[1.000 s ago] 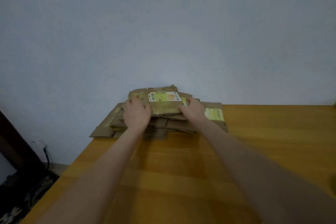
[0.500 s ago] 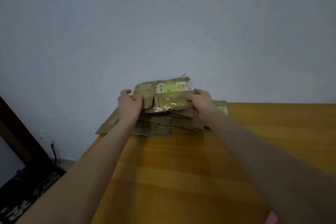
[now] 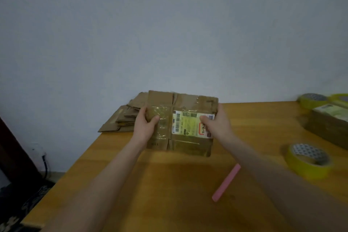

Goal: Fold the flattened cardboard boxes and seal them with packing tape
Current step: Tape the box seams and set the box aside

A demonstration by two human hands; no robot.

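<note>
Now you hold one flattened box upright in front of you, over the middle of the tabletop, its labelled face toward you. Your left hand grips its left edge, thumb pressed on old clear tape. Your right hand grips its right edge, thumb on the shipping label. Half a second ago this box was only just lifting off the stack of flattened boxes at the far left corner. It is now clear of that stack, nearer to you and further right.

On your right lies a yellow tape roll. A pink stick-like tool lies near, partly under your right forearm. At the far right, blurred, are more tape rolls and another cardboard box.

The pick looks finished, so opening this box into shape likely comes next. Nothing on it is freshly taped yet.
</note>
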